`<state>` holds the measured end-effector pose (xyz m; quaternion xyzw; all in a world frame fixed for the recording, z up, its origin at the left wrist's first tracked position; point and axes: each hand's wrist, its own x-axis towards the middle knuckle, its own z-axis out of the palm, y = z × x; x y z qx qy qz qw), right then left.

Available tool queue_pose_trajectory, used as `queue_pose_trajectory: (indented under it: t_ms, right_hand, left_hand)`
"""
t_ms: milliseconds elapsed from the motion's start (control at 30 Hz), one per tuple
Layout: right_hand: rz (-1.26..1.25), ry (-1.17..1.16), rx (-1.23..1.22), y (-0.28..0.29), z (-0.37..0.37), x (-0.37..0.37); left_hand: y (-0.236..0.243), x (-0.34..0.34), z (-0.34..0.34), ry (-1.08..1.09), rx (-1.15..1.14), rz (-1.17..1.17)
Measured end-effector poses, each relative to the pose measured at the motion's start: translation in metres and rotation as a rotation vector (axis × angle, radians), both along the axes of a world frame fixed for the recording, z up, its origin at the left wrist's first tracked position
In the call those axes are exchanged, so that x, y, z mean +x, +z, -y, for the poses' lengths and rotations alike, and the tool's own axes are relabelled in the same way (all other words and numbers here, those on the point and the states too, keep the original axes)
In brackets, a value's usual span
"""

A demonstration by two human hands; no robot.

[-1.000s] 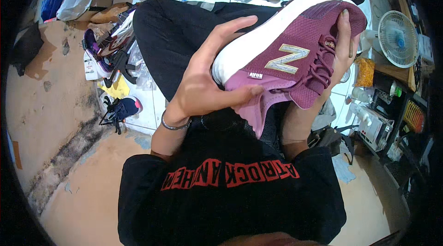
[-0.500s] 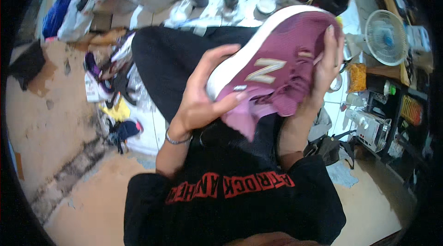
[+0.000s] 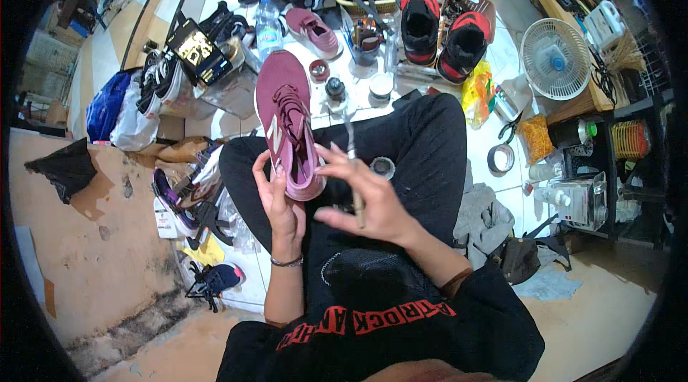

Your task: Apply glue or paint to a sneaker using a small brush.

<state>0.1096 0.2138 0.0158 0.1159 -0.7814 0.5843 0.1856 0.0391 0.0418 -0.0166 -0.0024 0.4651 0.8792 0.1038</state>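
Note:
A maroon sneaker (image 3: 284, 99) with a white sole and a pale letter on its side is held over my lap, toe pointing away and its opening facing up. My left hand (image 3: 281, 203) grips it by the heel, thumb against the side. Close by the heel, on the right, is my right hand (image 3: 373, 199), fingers partly spread around a thin tool (image 3: 350, 140) with a light wooden-looking handle; its tip is too blurred to name. Beyond my knees stand a small dark jar (image 3: 335, 88) and a white round tub (image 3: 380, 85). A matching maroon sneaker (image 3: 314, 32) lies farther back.
Black-and-red shoes (image 3: 419, 24) stand at the back right, near a yellow plastic bag (image 3: 475, 95). A fan (image 3: 555, 59) and a roll of tape (image 3: 500, 158) are to the right. A water bottle (image 3: 269, 27) stands behind the held shoe. More shoes and straps (image 3: 190, 203) lie left.
The sneaker has gone from both hands, near the camera, to my left hand alone, lower and farther left, toe now away. My right hand has left it and now holds the thin tool.

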Motion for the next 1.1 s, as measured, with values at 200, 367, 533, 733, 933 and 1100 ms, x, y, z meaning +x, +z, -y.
queue_pose_trajectory:
  t_ms: [200,367,533,733,933,1100]
  right_hand:
    - [-0.021,-0.275,0.025,-0.002,0.003,-0.011]
    - [-0.077,-0.324,-0.226,0.004,-0.041,-0.025]
    - [-0.135,-0.584,0.163,0.025,-0.121,-0.102]
    - [-0.062,-0.776,0.662,0.004,-0.237,-0.296]
    - [-0.105,-0.734,0.777,-0.016,-0.237,-0.387]
    - [0.165,0.04,0.988,-0.041,-0.175,-0.425]
  left_hand:
    - [0.008,-0.004,-0.032,-0.077,-0.201,-0.223]
    - [0.006,-0.023,-0.044,-0.234,-0.195,-0.283]
    - [-0.026,-0.06,-0.039,-0.297,-0.173,-0.305]
    - [-0.067,-0.068,-0.028,-0.367,-0.503,-0.133]
    - [-0.068,-0.083,-0.033,-0.424,-0.456,-0.274]
    - [-0.068,-0.093,-0.035,-0.458,-0.357,-0.322]
